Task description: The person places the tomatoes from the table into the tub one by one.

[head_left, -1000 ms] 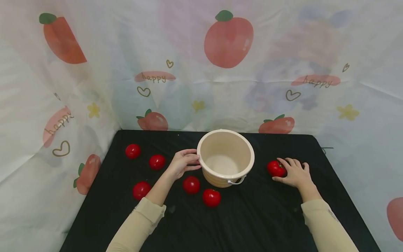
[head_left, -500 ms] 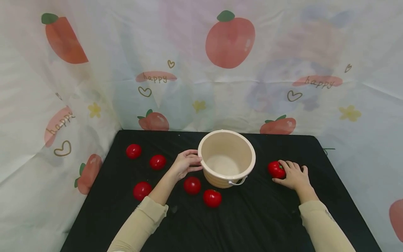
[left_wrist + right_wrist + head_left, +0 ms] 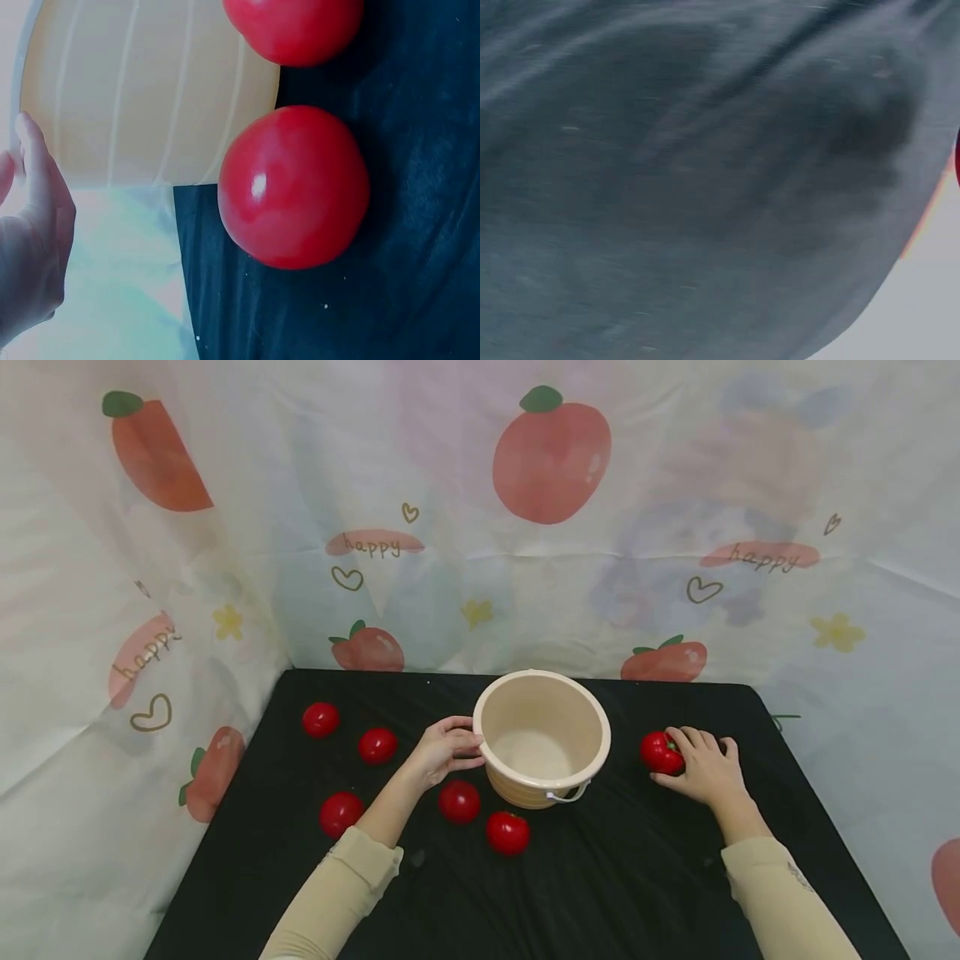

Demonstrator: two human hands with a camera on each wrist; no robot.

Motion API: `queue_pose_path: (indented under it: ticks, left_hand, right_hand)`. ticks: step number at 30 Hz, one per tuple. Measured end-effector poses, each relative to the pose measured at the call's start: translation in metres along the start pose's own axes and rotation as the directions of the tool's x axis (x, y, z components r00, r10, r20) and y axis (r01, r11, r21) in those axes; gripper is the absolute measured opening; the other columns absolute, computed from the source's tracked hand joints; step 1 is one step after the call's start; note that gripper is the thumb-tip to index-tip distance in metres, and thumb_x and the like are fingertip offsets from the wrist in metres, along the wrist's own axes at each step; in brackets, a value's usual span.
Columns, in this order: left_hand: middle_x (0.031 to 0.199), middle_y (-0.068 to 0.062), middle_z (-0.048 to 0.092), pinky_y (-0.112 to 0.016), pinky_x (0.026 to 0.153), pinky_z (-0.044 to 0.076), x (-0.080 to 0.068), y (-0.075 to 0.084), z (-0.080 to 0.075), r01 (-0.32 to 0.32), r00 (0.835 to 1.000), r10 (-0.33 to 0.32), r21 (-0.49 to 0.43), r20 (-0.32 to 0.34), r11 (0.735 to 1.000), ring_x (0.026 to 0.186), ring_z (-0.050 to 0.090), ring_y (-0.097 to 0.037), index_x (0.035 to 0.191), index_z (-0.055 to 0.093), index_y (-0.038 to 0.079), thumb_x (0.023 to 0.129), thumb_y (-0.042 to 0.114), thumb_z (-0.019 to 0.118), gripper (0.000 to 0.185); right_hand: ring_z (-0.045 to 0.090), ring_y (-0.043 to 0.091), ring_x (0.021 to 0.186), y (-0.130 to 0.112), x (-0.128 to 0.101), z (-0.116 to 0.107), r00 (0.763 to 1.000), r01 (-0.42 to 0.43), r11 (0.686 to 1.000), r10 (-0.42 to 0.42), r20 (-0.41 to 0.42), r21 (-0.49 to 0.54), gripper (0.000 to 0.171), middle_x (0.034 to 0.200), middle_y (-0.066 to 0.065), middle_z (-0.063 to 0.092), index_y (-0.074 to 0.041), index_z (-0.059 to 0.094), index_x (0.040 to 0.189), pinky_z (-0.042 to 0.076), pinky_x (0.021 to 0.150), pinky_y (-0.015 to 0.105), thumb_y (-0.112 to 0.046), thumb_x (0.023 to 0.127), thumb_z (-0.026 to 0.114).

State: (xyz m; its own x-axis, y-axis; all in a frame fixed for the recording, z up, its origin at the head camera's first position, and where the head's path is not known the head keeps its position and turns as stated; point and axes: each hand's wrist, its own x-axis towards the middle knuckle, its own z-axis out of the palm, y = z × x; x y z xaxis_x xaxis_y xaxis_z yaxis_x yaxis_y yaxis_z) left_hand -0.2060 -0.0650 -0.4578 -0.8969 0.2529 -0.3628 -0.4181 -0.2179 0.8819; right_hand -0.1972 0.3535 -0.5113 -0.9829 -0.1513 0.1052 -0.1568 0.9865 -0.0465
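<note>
Your left hand [image 3: 437, 753], spread, touches the bucket [image 3: 517, 790]; your right hand [image 3: 708, 770] pinches one of six tomatoes [image 3: 660, 753]. None is inside yet.

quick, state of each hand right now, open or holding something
Left hand: open, touching the bucket.
Right hand: closed, holding a red tomato.

Gap right of bucket [image 3: 542, 710]; tomatoes [image 3: 459, 802] leftward

The word "happy" stands on three pink ovals [image 3: 375, 542] [image 3: 760, 555] [image 3: 141, 662] on the pale cloth [image 3: 450, 443].
</note>
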Motion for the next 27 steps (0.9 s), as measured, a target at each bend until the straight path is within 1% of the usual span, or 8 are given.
queue_pose_path:
  ticks: [5, 10, 13, 16, 19, 23, 27]
  left_hand:
    - [0.084, -0.008, 0.062, -0.041, 0.071, 0.052, 0.002, -0.001, -0.001, 0.011, 1.0, -0.011, -0.023, -0.006, 1.0, 0.068, 0.064, -0.017, 0.122, 0.048, 0.0, 0.084, -0.004, 0.06, 0.041]
    - [0.083, -0.008, 0.063, -0.042, 0.071, 0.052, 0.003, 0.0, -0.001, 0.005, 1.0, -0.005, -0.019, -0.004, 1.0, 0.067, 0.064, -0.017, 0.12, 0.049, 0.0, 0.083, -0.004, 0.06, 0.039]
    - [0.083, -0.008, 0.063, -0.041, 0.07, 0.053, 0.002, 0.0, 0.0, 0.0, 1.0, 0.0, -0.011, -0.006, 1.0, 0.066, 0.064, -0.017, 0.119, 0.049, 0.0, 0.083, -0.005, 0.061, 0.038]
    - [0.082, -0.008, 0.063, -0.041, 0.069, 0.053, 0.001, 0.001, 0.0, -0.006, 1.0, 0.006, -0.003, -0.007, 1.0, 0.066, 0.064, -0.017, 0.119, 0.049, -0.001, 0.083, -0.004, 0.061, 0.038]
    - [0.081, -0.008, 0.063, -0.04, 0.069, 0.053, 0.0, 0.001, 0.0, -0.005, 1.0, 0.005, -0.001, -0.009, 1.0, 0.066, 0.064, -0.017, 0.119, 0.049, 0.0, 0.083, -0.004, 0.061, 0.038]
    - [0.082, -0.008, 0.063, -0.04, 0.069, 0.053, 0.0, 0.001, 0.0, -0.008, 1.0, 0.008, 0.004, -0.008, 1.0, 0.066, 0.064, -0.017, 0.119, 0.05, -0.001, 0.082, -0.004, 0.061, 0.039]
    - [0.084, -0.01, 0.063, -0.04, 0.07, 0.053, 0.0, 0.001, 0.0, -0.011, 1.0, 0.011, 0.013, -0.009, 1.0, 0.066, 0.064, -0.016, 0.12, 0.049, -0.001, 0.082, -0.004, 0.062, 0.039]
  right_hand:
    - [0.029, 0.039, 0.116, -0.012, 0.015, -0.027, 0.996, 0.029, 0.999, -0.03, -0.078, -0.022, 0.082, 0.126, 0.023, 0.039, -0.006, 0.04, 0.127, 0.015, 0.093, 0.063, -0.045, 0.064, 0.075]
    - [0.029, 0.036, 0.119, -0.033, 0.029, -0.059, 0.984, 0.084, 0.996, -0.09, -0.155, -0.044, 0.083, 0.128, 0.019, 0.039, -0.008, 0.041, 0.127, 0.015, 0.095, 0.063, -0.044, 0.062, 0.077]
    - [0.03, 0.035, 0.119, -0.049, 0.037, -0.076, 0.968, 0.145, 0.988, -0.151, -0.201, -0.045, 0.082, 0.128, 0.017, 0.039, -0.009, 0.041, 0.126, 0.015, 0.096, 0.062, -0.044, 0.061, 0.078]
    - [0.032, 0.034, 0.119, -0.066, 0.043, -0.088, 0.945, 0.218, 0.975, -0.223, -0.241, -0.045, 0.081, 0.128, 0.015, 0.04, -0.01, 0.043, 0.126, 0.016, 0.096, 0.061, -0.044, 0.061, 0.078]
    - [0.033, 0.032, 0.119, -0.083, 0.049, -0.095, 0.919, 0.289, 0.955, -0.295, -0.263, -0.062, 0.08, 0.128, 0.014, 0.041, -0.011, 0.043, 0.126, 0.018, 0.094, 0.059, -0.046, 0.061, 0.077]
    - [0.035, 0.03, 0.118, -0.107, 0.055, -0.097, 0.89, 0.366, 0.927, -0.375, -0.26, -0.083, 0.078, 0.126, 0.013, 0.043, -0.013, 0.044, 0.125, 0.02, 0.092, 0.057, -0.048, 0.062, 0.073]
    - [0.036, 0.028, 0.117, -0.13, 0.062, -0.092, 0.873, 0.418, 0.903, -0.429, -0.233, -0.098, 0.078, 0.126, 0.012, 0.044, -0.014, 0.045, 0.127, 0.022, 0.092, 0.055, -0.05, 0.063, 0.071]
